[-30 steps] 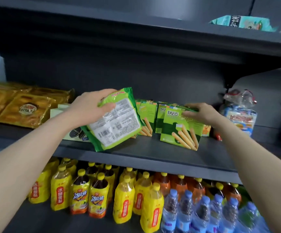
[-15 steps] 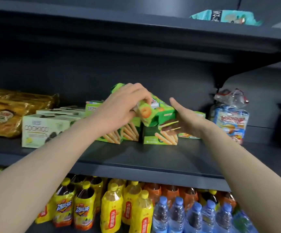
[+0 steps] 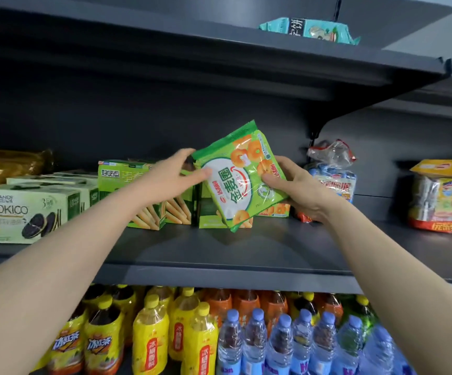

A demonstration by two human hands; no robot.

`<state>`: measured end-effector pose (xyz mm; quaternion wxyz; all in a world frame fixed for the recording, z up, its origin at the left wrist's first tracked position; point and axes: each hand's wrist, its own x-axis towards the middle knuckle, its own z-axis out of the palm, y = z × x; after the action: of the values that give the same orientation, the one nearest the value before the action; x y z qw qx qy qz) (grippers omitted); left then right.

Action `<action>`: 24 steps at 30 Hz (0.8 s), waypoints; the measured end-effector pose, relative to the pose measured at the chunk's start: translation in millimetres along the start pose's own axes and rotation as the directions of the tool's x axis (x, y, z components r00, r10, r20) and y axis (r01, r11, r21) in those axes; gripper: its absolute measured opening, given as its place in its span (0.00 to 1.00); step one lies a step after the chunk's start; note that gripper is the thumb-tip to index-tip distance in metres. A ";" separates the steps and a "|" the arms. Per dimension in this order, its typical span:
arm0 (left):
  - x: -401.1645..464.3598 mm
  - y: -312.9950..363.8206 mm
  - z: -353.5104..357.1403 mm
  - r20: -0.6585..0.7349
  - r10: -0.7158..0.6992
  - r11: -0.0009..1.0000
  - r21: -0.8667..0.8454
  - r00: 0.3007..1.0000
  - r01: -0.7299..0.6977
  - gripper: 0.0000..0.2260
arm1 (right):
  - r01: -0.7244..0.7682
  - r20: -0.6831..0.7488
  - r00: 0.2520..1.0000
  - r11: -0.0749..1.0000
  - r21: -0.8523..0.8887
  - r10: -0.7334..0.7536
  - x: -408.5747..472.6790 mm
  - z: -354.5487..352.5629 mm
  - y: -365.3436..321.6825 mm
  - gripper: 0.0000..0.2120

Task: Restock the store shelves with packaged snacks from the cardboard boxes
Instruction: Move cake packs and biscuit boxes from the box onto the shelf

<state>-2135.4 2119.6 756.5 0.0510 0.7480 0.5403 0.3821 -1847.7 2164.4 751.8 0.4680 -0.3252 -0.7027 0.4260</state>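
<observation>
Now, from the head view, the left hand (image 3: pixel 174 173) and right hand (image 3: pixel 298 190) both grip the green snack bag (image 3: pixel 242 180), tilted above the shelf (image 3: pixel 219 255), before the biscuit-stick boxes (image 3: pixel 154 196). Released tilted, it may topple forward.

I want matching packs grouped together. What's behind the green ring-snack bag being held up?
Behind the green bag, held by both hands, matching ring-print packs and a green box show on the shelf. How many is hidden.

Lower shelf: yellow tea bottles (image 3: pixel 151 339) at 7 o'clock, orange drink bottles (image 3: pixel 244 301) behind (labels hidden), water bottles (image 3: pixel 279 347) at 5 o'clock, shrink-wrapped.
</observation>
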 end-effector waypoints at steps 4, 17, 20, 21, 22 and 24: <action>13.1 6.1 17.6 -0.005 0.011 0.983 -0.181 1.000 -0.012 0.25 | -0.011 0.044 0.999 0.997 -0.080 0.015 -2.6 -8.6 4.1 0.22; 44.8 50.7 53.2 -0.014 0.306 0.952 -0.024 0.952 -0.306 0.32 | 0.141 0.105 0.989 0.448 -0.883 -0.105 2.6 -11.7 -34.2 0.34; 46.4 21.2 52.8 -0.003 0.272 0.948 0.173 0.962 -0.268 0.36 | 0.027 -0.133 0.976 0.695 -0.719 -0.175 5.6 -64.5 -15.7 0.44; 46.1 8.4 52.9 0.016 0.255 0.925 0.288 0.967 -0.249 0.34 | 0.009 -0.237 0.951 0.786 -0.618 -0.196 5.1 -83.0 -9.4 0.49; 45.5 -3.6 54.0 0.040 0.236 0.893 0.384 0.971 -0.233 0.32 | 0.007 -0.334 0.919 0.854 -0.520 -0.211 4.4 -101.0 -1.9 0.51; 43.7 -22.1 60.9 0.083 0.196 0.834 0.510 0.977 -0.210 0.31 | -0.020 -0.442 0.871 0.886 -0.463 -0.212 0.9 -124.5 13.9 0.47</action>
<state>-2108.8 2186.2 725.5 -0.1847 0.7924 0.5397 0.2162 -1730.8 2207.8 764.3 0.5599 -0.4842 -0.6593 0.1316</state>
